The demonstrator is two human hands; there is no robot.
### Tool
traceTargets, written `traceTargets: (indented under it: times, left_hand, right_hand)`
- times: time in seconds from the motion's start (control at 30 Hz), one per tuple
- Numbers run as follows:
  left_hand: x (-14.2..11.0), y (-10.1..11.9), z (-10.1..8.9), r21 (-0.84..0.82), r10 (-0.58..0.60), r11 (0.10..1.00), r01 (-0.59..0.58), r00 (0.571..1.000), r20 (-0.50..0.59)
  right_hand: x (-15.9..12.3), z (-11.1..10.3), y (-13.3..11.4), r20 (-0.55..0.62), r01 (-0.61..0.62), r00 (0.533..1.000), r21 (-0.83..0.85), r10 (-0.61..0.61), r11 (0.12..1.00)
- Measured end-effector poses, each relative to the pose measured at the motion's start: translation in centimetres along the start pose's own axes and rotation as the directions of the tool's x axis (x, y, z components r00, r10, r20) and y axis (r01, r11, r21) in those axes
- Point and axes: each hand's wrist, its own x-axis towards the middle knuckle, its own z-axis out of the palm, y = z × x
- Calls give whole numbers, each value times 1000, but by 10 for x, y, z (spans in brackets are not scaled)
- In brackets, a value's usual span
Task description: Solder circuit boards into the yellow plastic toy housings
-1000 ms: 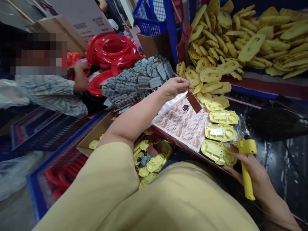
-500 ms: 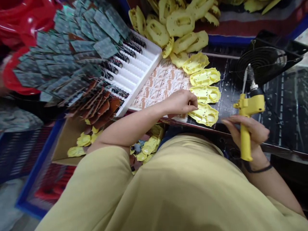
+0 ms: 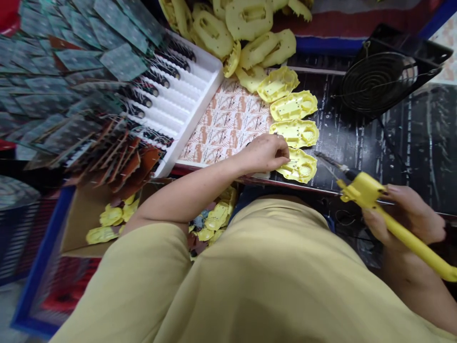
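Since half a second ago the right hand has been tipping the soldering iron over from upright, so its metal tip is now pointing left toward the nearest shell, while the left hand has been staying on that shell. The left fingertips are bunching narrowly at the shell's near-left edge, pressing on something there that is hidden beneath them; whether it is a board, I cannot tell. The right fingers are wrapping fully around the iron's yellow handle, with the tip hanging just beside the shell, not yet touching. To do this step well, the left fingers should probably be keeping the piece seated flat and staying clear of the tip's path, and the iron should be coming in low from the right edge. The shell is lying nearest the body in a row of four shells on the dark bench, just beside a printed sheet. Beyond are lying a white tray of parts, heaped circuit boards, and a black fan further right.
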Motion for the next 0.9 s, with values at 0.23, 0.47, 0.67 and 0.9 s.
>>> traceTargets:
  times: [0.23, 0.47, 0.67, 0.9]
  left_hand:
    - [3, 2, -1, -6, -61, 998, 61, 998, 27]
    - [3, 3, -2, -1, -50, 999, 50, 998, 34]
    - [4, 5, -3, 43, -61, 997, 59, 997, 41]
    - [4, 3, -2, 28, -59, 998, 58, 998, 39]
  right_hand:
    - [16, 24, -15, 52, 42, 997, 112, -48, 993]
    - [15, 28, -4, 156, 142, 976, 52, -149, 988]
    - [5, 20, 9, 217, 115, 969, 21, -117, 993]
    - [-4, 19, 18, 266, -38, 963, -14, 40, 999]
